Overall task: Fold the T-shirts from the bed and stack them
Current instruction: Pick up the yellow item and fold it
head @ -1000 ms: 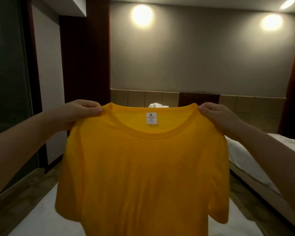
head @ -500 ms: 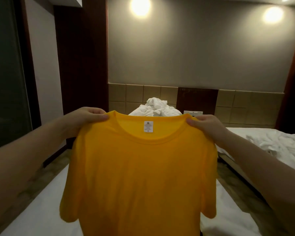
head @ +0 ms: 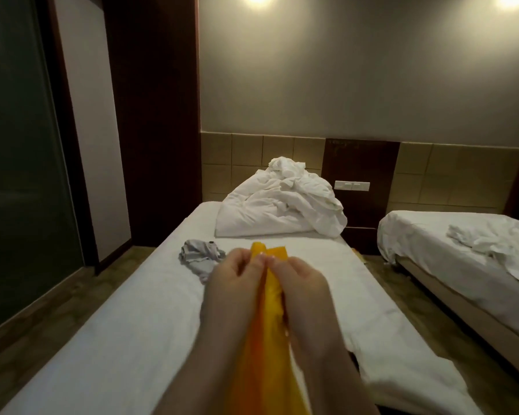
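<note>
A yellow T-shirt [head: 262,339] hangs doubled lengthwise between my two hands, its top edges sticking up above my fingers. My left hand [head: 235,281] and my right hand [head: 300,283] are pressed close together over the white bed [head: 126,324], each pinching the shirt's top. The lower part of the shirt drops out of view at the bottom. A crumpled grey T-shirt [head: 200,256] lies on the bed just left of and beyond my left hand.
A heap of white bedding [head: 279,202] fills the head of the bed. A second bed [head: 462,250] with rumpled white cloth stands to the right, across a narrow floor gap. A dark glass panel [head: 18,163] and wooden pillar stand on the left.
My hands have come together from shoulder-width apart, folding the spread yellow shirt in half lengthwise. The shirt has dropped lower and the camera has tilted down toward the bed.
</note>
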{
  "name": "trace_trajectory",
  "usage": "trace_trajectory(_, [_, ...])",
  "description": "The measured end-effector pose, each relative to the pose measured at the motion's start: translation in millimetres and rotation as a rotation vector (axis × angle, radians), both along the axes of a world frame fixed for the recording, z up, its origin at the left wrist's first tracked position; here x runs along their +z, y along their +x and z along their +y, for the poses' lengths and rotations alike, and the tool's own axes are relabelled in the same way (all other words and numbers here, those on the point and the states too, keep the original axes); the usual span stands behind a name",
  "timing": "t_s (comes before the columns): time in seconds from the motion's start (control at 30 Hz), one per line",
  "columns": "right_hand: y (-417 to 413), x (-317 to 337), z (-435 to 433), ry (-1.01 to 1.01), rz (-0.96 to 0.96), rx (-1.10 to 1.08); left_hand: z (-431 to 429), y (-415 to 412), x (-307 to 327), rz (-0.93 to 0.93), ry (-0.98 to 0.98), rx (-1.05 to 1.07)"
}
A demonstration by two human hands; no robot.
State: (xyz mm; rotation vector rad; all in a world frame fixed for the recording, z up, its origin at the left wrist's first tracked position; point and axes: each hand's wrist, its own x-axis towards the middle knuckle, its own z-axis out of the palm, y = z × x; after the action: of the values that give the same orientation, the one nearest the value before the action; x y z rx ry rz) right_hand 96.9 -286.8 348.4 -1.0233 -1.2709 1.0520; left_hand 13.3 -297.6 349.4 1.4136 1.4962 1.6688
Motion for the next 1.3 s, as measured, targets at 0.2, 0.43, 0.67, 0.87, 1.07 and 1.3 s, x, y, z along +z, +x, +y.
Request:
trace_trajectory(0.2, [-4,-13,-22,0.014,-0.002,0.008,-20,-1,-17,-0.009,0.031,-0.014])
trace_trajectory(0.43, [1,-2,-37,0.036,-0.003,0.056,-39,0,-6,-0.059,0.145,-0.070])
trace_trajectory(0.67, [11,7,-44,-0.069,0.144,0.238,-48,-9,-1,0.098,0.232,-0.022])
trace_trajectory(0.87, [11,6,-49,-0.067,0.202,0.364,-49,-13,-3,0.206,0.261,0.020])
trace_trajectory(1.07, [11,-10,-40,0.135,-0.080,0.034,-48,-14,-7,0.182,0.194,-0.046])
trace_trajectory(1.3, [22,-5,-18,0.621,-0.527,0.070,-45,-25,-4,0.073,0.135,-0.255])
